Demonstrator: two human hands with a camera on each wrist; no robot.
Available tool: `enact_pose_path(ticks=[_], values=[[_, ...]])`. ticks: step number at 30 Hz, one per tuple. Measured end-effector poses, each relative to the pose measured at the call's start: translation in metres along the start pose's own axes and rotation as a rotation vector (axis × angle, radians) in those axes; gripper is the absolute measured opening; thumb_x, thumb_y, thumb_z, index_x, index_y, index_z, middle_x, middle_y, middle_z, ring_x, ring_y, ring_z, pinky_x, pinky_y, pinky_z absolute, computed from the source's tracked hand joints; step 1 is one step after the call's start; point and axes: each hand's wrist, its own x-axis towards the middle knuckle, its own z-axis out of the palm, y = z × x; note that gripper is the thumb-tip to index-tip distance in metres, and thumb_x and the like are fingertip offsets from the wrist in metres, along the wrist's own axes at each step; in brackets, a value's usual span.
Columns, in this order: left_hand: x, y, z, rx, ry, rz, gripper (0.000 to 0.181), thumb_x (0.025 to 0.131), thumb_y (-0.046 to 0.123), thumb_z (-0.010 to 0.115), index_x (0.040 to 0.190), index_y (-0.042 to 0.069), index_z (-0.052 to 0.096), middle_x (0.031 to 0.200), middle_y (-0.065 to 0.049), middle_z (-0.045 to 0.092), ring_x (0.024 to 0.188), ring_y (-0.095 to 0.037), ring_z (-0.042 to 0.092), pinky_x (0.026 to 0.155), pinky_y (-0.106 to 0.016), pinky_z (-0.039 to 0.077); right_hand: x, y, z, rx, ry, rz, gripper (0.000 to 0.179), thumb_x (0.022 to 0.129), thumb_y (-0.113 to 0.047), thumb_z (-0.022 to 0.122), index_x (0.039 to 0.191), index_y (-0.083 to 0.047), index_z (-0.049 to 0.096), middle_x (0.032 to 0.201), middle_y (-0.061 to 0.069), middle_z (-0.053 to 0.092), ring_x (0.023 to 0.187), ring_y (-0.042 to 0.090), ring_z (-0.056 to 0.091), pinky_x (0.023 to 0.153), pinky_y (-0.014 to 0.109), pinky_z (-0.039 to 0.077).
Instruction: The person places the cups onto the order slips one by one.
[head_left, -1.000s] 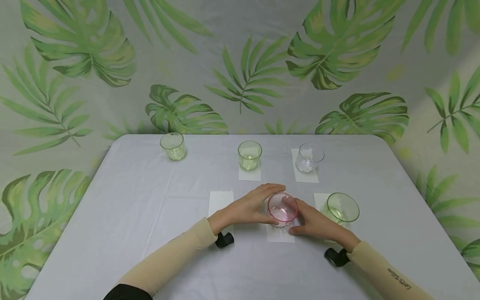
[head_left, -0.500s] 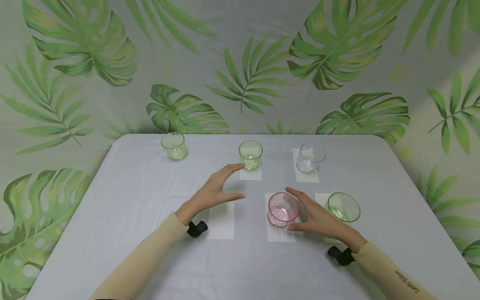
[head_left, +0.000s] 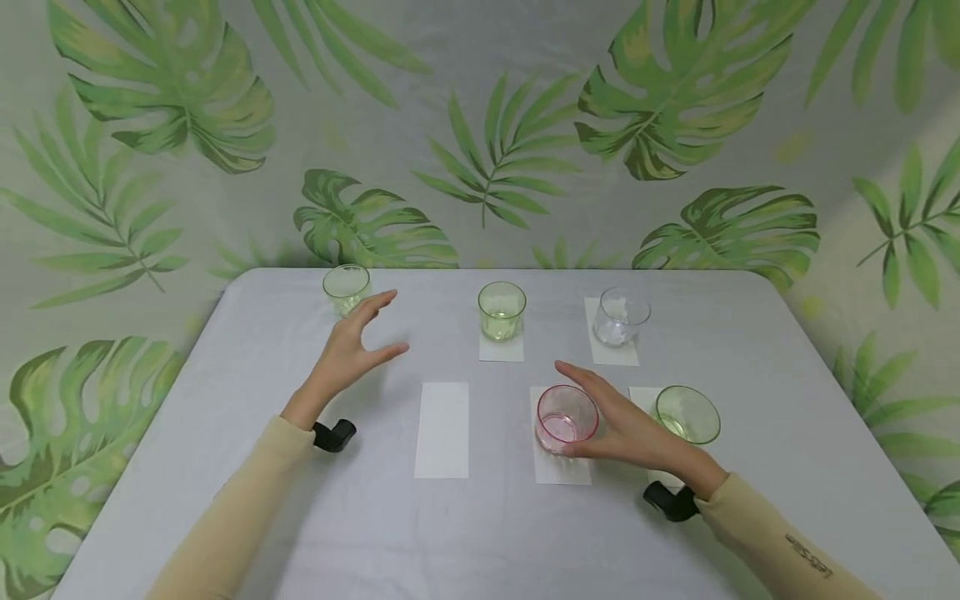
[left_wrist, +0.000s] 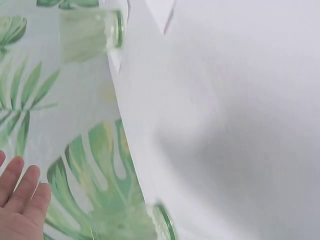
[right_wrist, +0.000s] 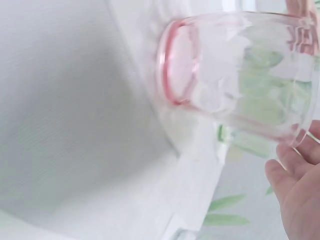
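Note:
My left hand [head_left: 341,350] reaches over the left of the table, fingers and thumb spread apart and holding nothing. Its fingers overlap the lower side of a green-tinted glass [head_left: 346,283] at the far left; that glass shows at the bottom of the left wrist view. My right hand [head_left: 626,425] curves loosely beside a pink-rimmed glass [head_left: 564,408], with extended fingers behind it and the thumb across its front. In the right wrist view, fingertips [right_wrist: 287,152] lie right at the rim of this glass, which stands upright on a white paper card [head_left: 562,473].
Another green glass [head_left: 502,310] and a colourless glass [head_left: 619,318] stand on cards at the back. To the right, a green glass [head_left: 686,415] is partly behind my right hand. A bare white card [head_left: 442,429] lies left of the pink glass. Leaf-patterned cloth [head_left: 495,125] hangs behind the table.
My left hand has left the pink glass and moved left and away from me to the far-left green glass. My right hand drew slightly back, then came closer around the pink glass.

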Motion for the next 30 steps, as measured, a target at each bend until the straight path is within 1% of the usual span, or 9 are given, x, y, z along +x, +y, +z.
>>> enact_pose_path(ticks=[4,8,12,16,20,23,26,30], values=[[-0.001,-0.010,-0.016,0.032,0.043,-0.035,0.076,0.077,0.008,0.081,0.142,0.000,0.042,0.141,-0.016,0.045,0.127,-0.034,0.042,0.105,-0.048,0.036,0.006,-0.006,0.000,0.000,0.004,-0.021,0.098,0.077,-0.037,0.081,0.153,-0.020,0.022,0.152,0.004,0.027,0.139,0.026,0.025,0.108,0.054,0.029],[-0.002,-0.020,-0.029,0.050,0.081,-0.062,0.074,0.077,0.004,0.080,0.140,-0.002,0.043,0.139,-0.018,0.046,0.128,-0.036,0.041,0.106,-0.049,0.035,0.013,-0.012,0.003,0.004,-0.002,-0.038,0.094,0.079,-0.040,0.078,0.153,-0.021,0.023,0.153,0.001,0.027,0.139,0.023,0.025,0.108,0.052,0.029],[-0.003,-0.029,-0.039,0.070,0.113,-0.082,0.072,0.076,0.003,0.080,0.139,-0.003,0.045,0.137,-0.020,0.047,0.127,-0.036,0.042,0.105,-0.049,0.036,0.022,-0.017,0.008,0.009,-0.013,-0.060,0.091,0.081,-0.039,0.077,0.153,-0.021,0.024,0.153,-0.001,0.027,0.139,0.020,0.026,0.109,0.050,0.029],[-0.001,-0.039,-0.045,0.105,0.134,-0.095,0.072,0.075,0.002,0.081,0.138,-0.003,0.046,0.137,-0.021,0.047,0.127,-0.036,0.042,0.105,-0.050,0.036,0.030,-0.024,0.014,0.030,-0.030,-0.071,0.090,0.082,-0.036,0.077,0.153,-0.021,0.024,0.153,-0.003,0.026,0.139,0.018,0.025,0.110,0.047,0.029],[0.001,-0.048,-0.049,0.119,0.137,-0.106,0.071,0.076,0.002,0.080,0.138,-0.004,0.045,0.139,-0.023,0.045,0.129,-0.038,0.039,0.105,-0.053,0.035,0.037,-0.034,0.021,0.016,-0.045,-0.079,0.089,0.082,-0.035,0.077,0.152,-0.021,0.025,0.153,-0.002,0.027,0.138,0.018,0.027,0.107,0.049,0.032],[0.003,-0.053,-0.051,0.122,0.132,-0.133,0.071,0.077,0.003,0.079,0.138,-0.005,0.044,0.140,-0.023,0.043,0.131,-0.039,0.036,0.105,-0.054,0.033,0.042,-0.040,0.027,0.018,-0.059,-0.102,0.089,0.083,-0.039,0.075,0.153,-0.019,0.024,0.153,-0.002,0.027,0.139,0.017,0.027,0.108,0.047,0.032],[0.006,-0.058,-0.053,0.139,0.123,-0.174,0.071,0.079,0.007,0.079,0.139,-0.004,0.043,0.142,-0.023,0.041,0.133,-0.039,0.034,0.106,-0.054,0.031,0.047,-0.044,0.033,0.039,-0.082,-0.123,0.089,0.084,-0.043,0.073,0.153,-0.019,0.022,0.154,-0.005,0.024,0.140,0.014,0.022,0.112,0.041,0.027],[0.009,-0.063,-0.055,0.146,0.100,-0.228,0.072,0.081,0.013,0.078,0.142,-0.001,0.041,0.145,-0.022,0.038,0.135,-0.039,0.030,0.107,-0.056,0.028,0.053,-0.047,0.041,0.043,-0.105,-0.134,0.088,0.086,-0.041,0.071,0.154,-0.021,0.020,0.155,-0.009,0.020,0.141,0.010,0.017,0.113,0.039,0.024]])
